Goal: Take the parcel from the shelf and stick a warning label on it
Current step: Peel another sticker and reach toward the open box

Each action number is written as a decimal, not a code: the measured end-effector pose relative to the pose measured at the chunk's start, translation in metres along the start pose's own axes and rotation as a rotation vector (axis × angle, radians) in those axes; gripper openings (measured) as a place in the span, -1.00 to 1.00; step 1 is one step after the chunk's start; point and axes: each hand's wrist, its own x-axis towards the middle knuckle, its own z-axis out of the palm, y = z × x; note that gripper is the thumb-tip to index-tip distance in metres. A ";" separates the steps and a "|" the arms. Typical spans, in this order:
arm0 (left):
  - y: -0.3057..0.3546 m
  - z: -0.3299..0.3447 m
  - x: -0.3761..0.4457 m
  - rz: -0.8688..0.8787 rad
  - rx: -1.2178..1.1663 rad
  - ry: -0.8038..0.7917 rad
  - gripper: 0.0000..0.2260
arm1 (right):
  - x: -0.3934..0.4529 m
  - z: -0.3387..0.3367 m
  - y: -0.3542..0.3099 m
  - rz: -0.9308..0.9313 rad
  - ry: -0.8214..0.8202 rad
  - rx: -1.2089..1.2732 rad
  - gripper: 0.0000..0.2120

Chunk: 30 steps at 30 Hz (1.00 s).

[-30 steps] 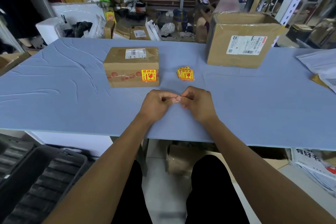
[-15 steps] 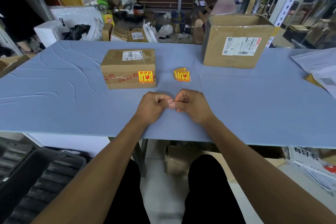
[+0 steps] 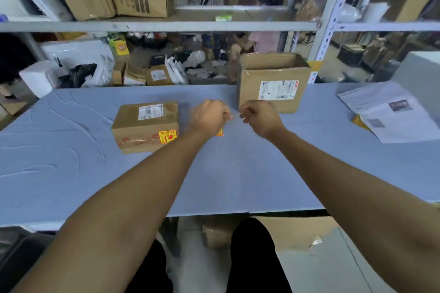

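On the blue table (image 3: pixel 71 173), a taped parcel (image 3: pixel 145 126) bearing a yellow label (image 3: pixel 167 136); behind, an open box (image 3: pixel 273 81), contents unseen. Above, left hand (image 3: pixel 209 116) and right hand (image 3: pixel 260 118), fingers curled, apart; grasp unclear.

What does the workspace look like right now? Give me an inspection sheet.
Surface: blue table cover, wrinkled at left.
Job's things: small parcel on the table, red-and-yellow warning label on its front face; spare labels mostly hidden behind the left hand.
Clutter: open carton at the back, papers at right.
Grips: left hand and right hand curled, raised above the table, apart; contents unclear.
Cables: nothing seen.
Surroundings: shelf with cartons above, jumbled goods behind.
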 end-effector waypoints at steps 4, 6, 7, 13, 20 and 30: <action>0.043 -0.034 0.062 0.031 0.047 -0.011 -0.86 | 0.037 -0.067 0.008 0.046 0.055 -0.451 -0.79; 0.062 -0.045 0.095 0.044 0.055 0.028 -0.89 | 0.055 -0.096 0.007 0.083 0.092 -0.566 -0.79; 0.070 -0.049 0.111 0.053 0.052 0.057 -0.86 | 0.066 -0.107 0.007 0.097 0.129 -0.597 -0.80; 0.109 -0.050 0.188 0.135 0.120 0.130 -0.79 | 0.124 -0.140 0.018 0.116 0.167 -0.668 -0.81; 0.101 -0.031 0.221 0.126 0.155 0.043 -0.81 | 0.141 -0.134 0.036 0.164 0.149 -0.672 -0.84; -0.026 -0.070 0.127 -0.035 0.167 -0.128 -0.77 | 0.120 -0.032 -0.038 0.031 0.011 -0.541 -0.73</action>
